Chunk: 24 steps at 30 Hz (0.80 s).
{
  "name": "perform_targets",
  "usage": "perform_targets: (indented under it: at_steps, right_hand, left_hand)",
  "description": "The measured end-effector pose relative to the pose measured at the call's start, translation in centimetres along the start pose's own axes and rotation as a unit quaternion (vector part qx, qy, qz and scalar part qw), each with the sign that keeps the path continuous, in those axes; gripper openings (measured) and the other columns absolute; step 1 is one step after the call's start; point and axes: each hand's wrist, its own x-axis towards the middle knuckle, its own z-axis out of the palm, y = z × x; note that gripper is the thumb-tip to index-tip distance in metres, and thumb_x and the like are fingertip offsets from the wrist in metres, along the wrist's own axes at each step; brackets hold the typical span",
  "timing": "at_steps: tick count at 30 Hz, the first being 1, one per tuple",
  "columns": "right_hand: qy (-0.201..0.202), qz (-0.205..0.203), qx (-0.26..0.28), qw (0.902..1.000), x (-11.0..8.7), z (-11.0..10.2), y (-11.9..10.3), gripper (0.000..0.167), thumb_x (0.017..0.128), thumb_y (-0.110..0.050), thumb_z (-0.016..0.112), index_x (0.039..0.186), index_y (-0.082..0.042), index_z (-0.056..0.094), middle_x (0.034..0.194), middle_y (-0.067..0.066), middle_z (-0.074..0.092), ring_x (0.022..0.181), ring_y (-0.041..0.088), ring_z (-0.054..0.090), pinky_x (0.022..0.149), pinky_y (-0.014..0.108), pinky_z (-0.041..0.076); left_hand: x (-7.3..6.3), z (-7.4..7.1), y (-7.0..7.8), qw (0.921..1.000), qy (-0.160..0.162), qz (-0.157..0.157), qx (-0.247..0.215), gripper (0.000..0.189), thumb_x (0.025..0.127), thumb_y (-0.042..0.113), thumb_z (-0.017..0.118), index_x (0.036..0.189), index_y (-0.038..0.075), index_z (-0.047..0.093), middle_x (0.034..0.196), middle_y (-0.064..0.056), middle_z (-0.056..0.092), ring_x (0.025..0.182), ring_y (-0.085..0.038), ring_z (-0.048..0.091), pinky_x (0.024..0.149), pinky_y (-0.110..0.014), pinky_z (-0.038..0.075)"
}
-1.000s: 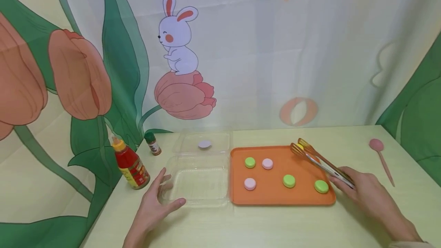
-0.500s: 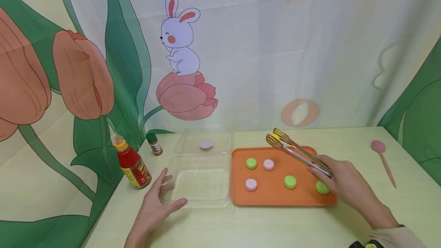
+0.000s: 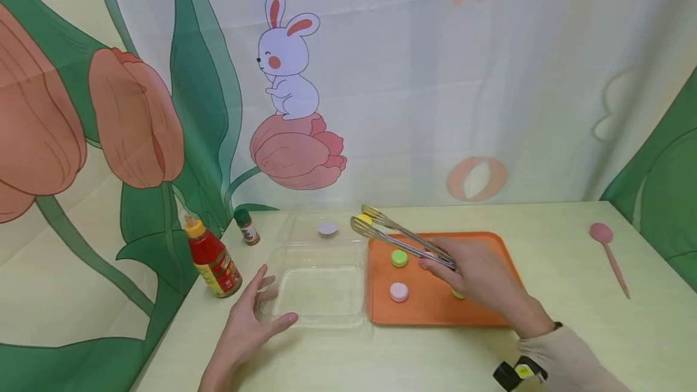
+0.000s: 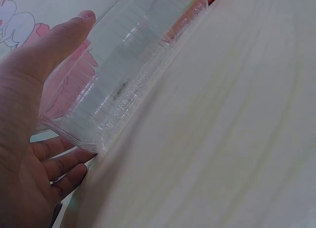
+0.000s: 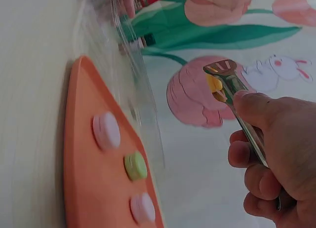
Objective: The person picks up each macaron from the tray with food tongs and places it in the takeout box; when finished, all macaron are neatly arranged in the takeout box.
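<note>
My right hand (image 3: pixel 474 268) grips metal tongs (image 3: pixel 405 238), their slotted tips pinching a yellow macaron (image 3: pixel 364 219). In the head view the tips overlap the right edge of the raised lid (image 3: pixel 305 222) of a clear plastic clamshell box. In the right wrist view the yellow macaron (image 5: pixel 214 83) shows between the tips. My left hand (image 3: pixel 247 319) lies spread around the left end of the clear box (image 3: pixel 321 322), thumb near its front corner and fingers at its side. An orange tray (image 3: pixel 435 316) beside the box bears green macarons (image 3: pixel 399 258) and pink macarons (image 3: pixel 399 292), some hidden by my right hand.
A red sauce bottle (image 3: pixel 215 262) with a yellow cap and a small green-capped spice jar (image 3: pixel 247 227) stand at the left. A pink spoon (image 3: pixel 610 256) lies at the far right. Behind the table hangs a curtain (image 3: pixel 403 107) printed with tulips and a rabbit.
My right hand has carried the tongs and yellow macaron left, from over the tray's back right corner to the lid's right edge. My left hand has stayed at the box.
</note>
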Motion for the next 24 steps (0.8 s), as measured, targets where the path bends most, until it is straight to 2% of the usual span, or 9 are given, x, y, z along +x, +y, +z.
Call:
perform_targets:
  at_steps: [6,8,11,15,17,20,24]
  right_hand:
    - [-0.063,0.009,-0.007,0.9979,2.4,1.8,-2.7,0.039,0.109,-0.043,0.074,0.137,-0.017,0.076,0.085,-0.013,0.064,0.064,0.006,0.052,0.057,0.026,0.044]
    - [-0.081,0.004,0.000,0.9967,3.1,2.5,-3.6,0.036,0.110,-0.043,0.072,0.134,-0.017,0.076,0.085,-0.012,0.063,0.065,0.007,0.052,0.058,0.026,0.044]
    - [-0.096,-0.019,0.009,0.9952,4.2,3.5,-4.6,0.023,0.110,-0.042,0.072,0.114,-0.019,0.073,0.076,-0.012,0.058,0.060,0.004,0.050,0.057,0.025,0.042]
    - [-0.121,-0.040,0.036,0.9912,5.3,4.8,-5.7,0.023,0.110,-0.038,0.073,0.101,-0.018,0.066,0.073,-0.009,0.055,0.054,0.002,0.047,0.055,0.024,0.041]
    - [-0.129,-0.049,0.041,0.9896,5.8,5.5,-6.2,0.024,0.110,-0.036,0.074,0.102,-0.015,0.067,0.074,-0.008,0.057,0.056,0.004,0.049,0.055,0.024,0.042]
    - [-0.128,-0.065,0.021,0.9894,6.7,6.5,-6.9,0.024,0.108,-0.035,0.076,0.100,-0.014,0.069,0.076,-0.008,0.057,0.063,0.006,0.049,0.055,0.023,0.039]
    - [-0.143,-0.055,0.010,0.9881,7.6,7.6,-7.8,0.024,0.107,-0.036,0.078,0.100,-0.014,0.072,0.074,-0.008,0.058,0.061,0.006,0.050,0.054,0.022,0.038]
  left_hand:
    - [0.0,0.1,0.2,1.0000,0.001,-0.005,0.001,0.126,0.086,0.049,0.097,0.180,0.023,0.017,0.175,-0.009,0.046,0.158,-0.037,0.050,0.132,-0.070,0.028]
    - [0.0,0.1,0.2,1.0000,0.002,-0.004,0.001,0.126,0.086,0.049,0.097,0.180,0.023,0.017,0.174,-0.009,0.046,0.157,-0.036,0.051,0.132,-0.069,0.028]
    - [-0.1,0.1,0.2,1.0000,0.004,0.001,0.001,0.127,0.086,0.049,0.097,0.180,0.023,0.017,0.174,-0.010,0.047,0.156,-0.036,0.052,0.133,-0.066,0.029]
    - [-0.1,0.1,0.0,1.0000,0.003,0.006,-0.001,0.127,0.085,0.048,0.098,0.180,0.022,0.017,0.174,-0.010,0.047,0.156,-0.035,0.053,0.133,-0.065,0.029]
    - [0.0,0.1,0.0,1.0000,0.003,0.006,-0.001,0.127,0.085,0.049,0.098,0.180,0.023,0.017,0.174,-0.010,0.047,0.156,-0.035,0.053,0.133,-0.065,0.030]
    - [0.0,0.1,-0.1,1.0000,0.003,0.008,-0.002,0.127,0.085,0.048,0.098,0.180,0.023,0.017,0.174,-0.010,0.047,0.156,-0.035,0.053,0.133,-0.064,0.030]
    - [-0.1,0.1,0.0,0.9999,0.005,0.010,-0.003,0.127,0.085,0.048,0.098,0.180,0.023,0.017,0.174,-0.011,0.047,0.155,-0.036,0.053,0.133,-0.065,0.029]
